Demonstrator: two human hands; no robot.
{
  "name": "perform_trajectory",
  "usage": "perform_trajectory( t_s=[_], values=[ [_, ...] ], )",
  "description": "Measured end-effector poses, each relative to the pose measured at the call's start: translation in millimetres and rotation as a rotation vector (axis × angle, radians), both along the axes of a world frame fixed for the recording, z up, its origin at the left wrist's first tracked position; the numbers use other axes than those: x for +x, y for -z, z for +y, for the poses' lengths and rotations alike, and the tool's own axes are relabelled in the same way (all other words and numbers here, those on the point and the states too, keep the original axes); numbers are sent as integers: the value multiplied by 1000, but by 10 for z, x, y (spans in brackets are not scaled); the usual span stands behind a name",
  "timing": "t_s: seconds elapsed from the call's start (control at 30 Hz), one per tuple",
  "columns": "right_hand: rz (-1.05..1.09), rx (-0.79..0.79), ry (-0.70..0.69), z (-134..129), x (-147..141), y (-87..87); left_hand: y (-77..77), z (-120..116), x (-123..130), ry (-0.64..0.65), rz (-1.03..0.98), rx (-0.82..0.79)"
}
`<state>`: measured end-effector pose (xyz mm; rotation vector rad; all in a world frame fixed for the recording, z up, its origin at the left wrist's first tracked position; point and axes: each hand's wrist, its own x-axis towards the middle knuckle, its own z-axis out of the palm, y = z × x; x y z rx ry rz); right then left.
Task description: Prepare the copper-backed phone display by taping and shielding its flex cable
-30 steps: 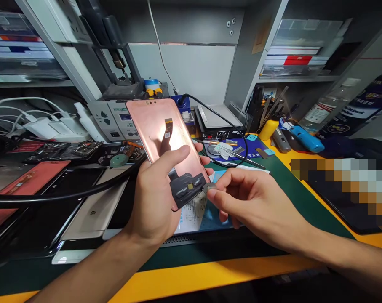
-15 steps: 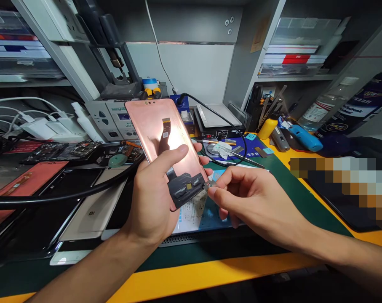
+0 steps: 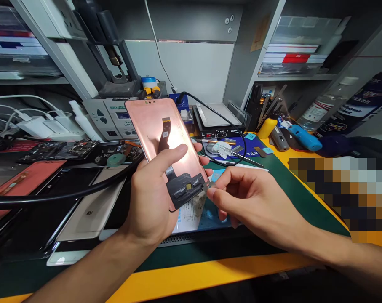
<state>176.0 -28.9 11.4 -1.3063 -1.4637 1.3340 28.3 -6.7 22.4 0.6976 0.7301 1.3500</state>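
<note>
My left hand is wrapped round a phone display panel, thumb on its copper-coloured back and fingertips showing past the right edge. The panel is tilted, its top leaning left. A dark flex cable stands out from the back, and a black film-covered section lies across the lower end. My right hand pinches a small thin metal blade between thumb and index finger. Its tip touches or nearly touches the right corner of the black section; exact contact cannot be made out.
A thick black cable crosses the left side over several phone panels and a Xiaomi back cover. Behind stand a rework station and a heating plate. Tweezers lie on the green mat.
The view has shifted very slightly, and the things at left sit a little further left. Both hands keep their grips, with the metal blade at nearly the same corner.
</note>
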Motion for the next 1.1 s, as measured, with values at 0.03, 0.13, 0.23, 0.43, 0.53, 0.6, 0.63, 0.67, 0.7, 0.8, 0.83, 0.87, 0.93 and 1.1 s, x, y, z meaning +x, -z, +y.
perform_trajectory(
  t_s=[0.03,0.13,0.23,0.43,0.53,0.6,0.63,0.67,0.7,0.8,0.83,0.87,0.93,1.1],
  values=[
    [-2,7,2,0,-2,0,2,1,0,-3,-1,1],
    [-5,-14,11,5,-1,5,9,12,1,-5,3,-6],
    [4,-44,23,7,4,10,15,26,1,7,14,-11],
    [14,-34,10,-1,16,15,14,23,-4,-8,21,27],
    [11,-54,20,-4,27,22,5,24,-3,-16,17,0],
    [20,-55,18,-3,29,23,5,27,-3,-30,0,-24],
    [28,-50,11,-3,28,21,9,28,-5,-33,-5,-24],
    [39,-45,0,-2,25,18,15,29,-8,-27,-1,-15],
    [51,-42,-17,-2,23,15,23,28,-12,-17,8,1],
    [74,-49,-68,-2,22,6,46,20,-21,13,32,41],
    [73,-54,-82,-2,25,5,48,16,-21,15,35,38],
    [69,-58,-92,-3,30,4,45,12,-19,11,35,29],
    [53,-66,-99,-5,41,4,28,5,-9,-15,27,5],
    [34,-85,-108,2,45,5,-6,1,17,-46,32,-5]
  ],
)
